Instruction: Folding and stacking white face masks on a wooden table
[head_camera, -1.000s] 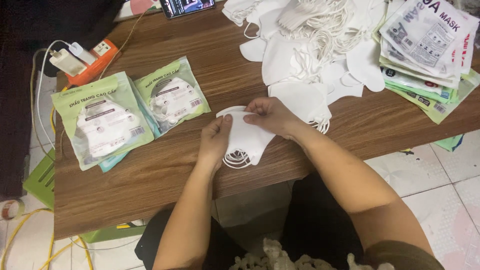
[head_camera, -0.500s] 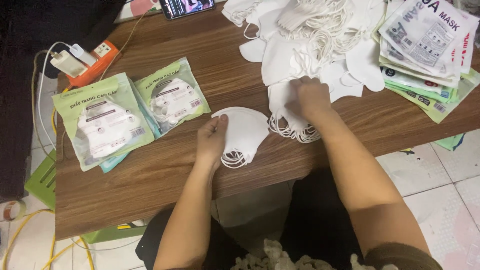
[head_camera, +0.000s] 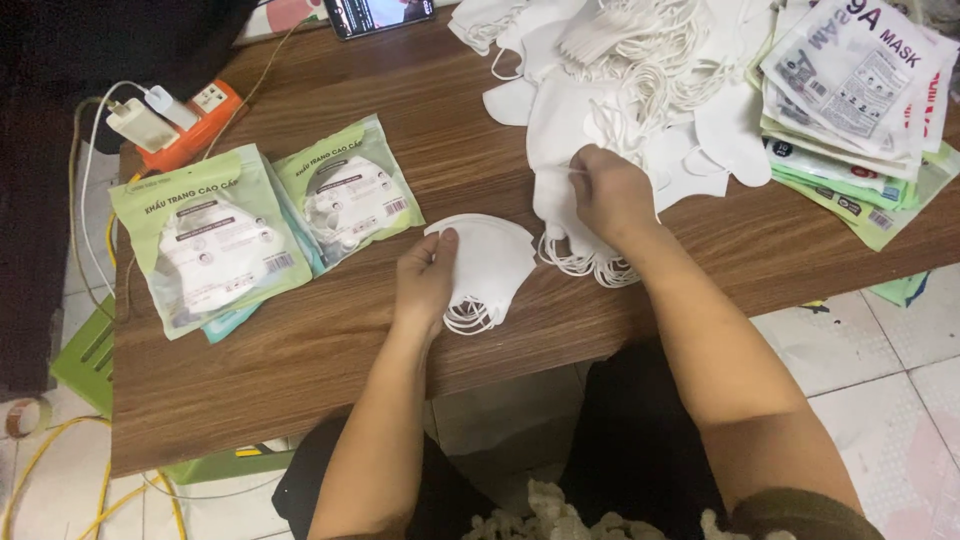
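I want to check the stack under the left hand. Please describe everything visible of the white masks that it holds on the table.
The white masks are a small stack of folded, curved face masks, of soft fabric by the look. Thin white ear loops bunch out at its lower edge, near the table's front edge. It lies flat on the brown wooden table. The left hand presses its left side, thumb on top. The right hand is apart from it, at the larger pile.

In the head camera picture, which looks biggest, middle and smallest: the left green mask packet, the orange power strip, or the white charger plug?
1. Left green mask packet
2. Orange power strip
3. White charger plug
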